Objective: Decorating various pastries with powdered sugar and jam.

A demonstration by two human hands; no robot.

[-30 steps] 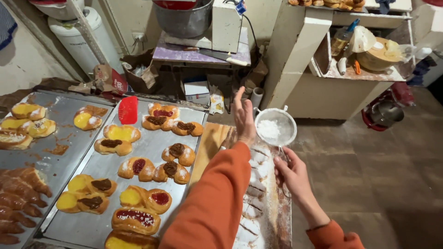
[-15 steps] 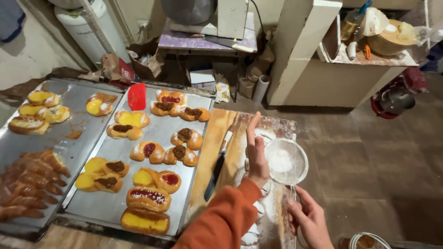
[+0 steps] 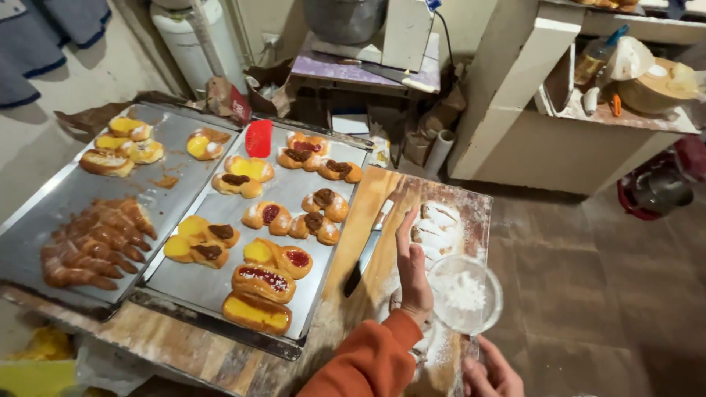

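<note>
The left hand (image 3: 413, 268) is open and flat with its fingers straight, and its edge sits right beside the rim of a round sieve (image 3: 465, 294) with white powder in it. The right hand (image 3: 491, 373) is curled around the sieve's handle, low down and just below the sieve. A black knife (image 3: 362, 259) lies on the floury wooden board (image 3: 471, 209) just left of the left hand, and farther left is a metal tray (image 3: 184, 283) of jam and yellow pastries (image 3: 276, 257).

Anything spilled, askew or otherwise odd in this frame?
White powder is scattered over the wooden board beside the sieve that the right hand holds; the left hand is flat against its rim. A knife lies between board and baking tray.
</note>
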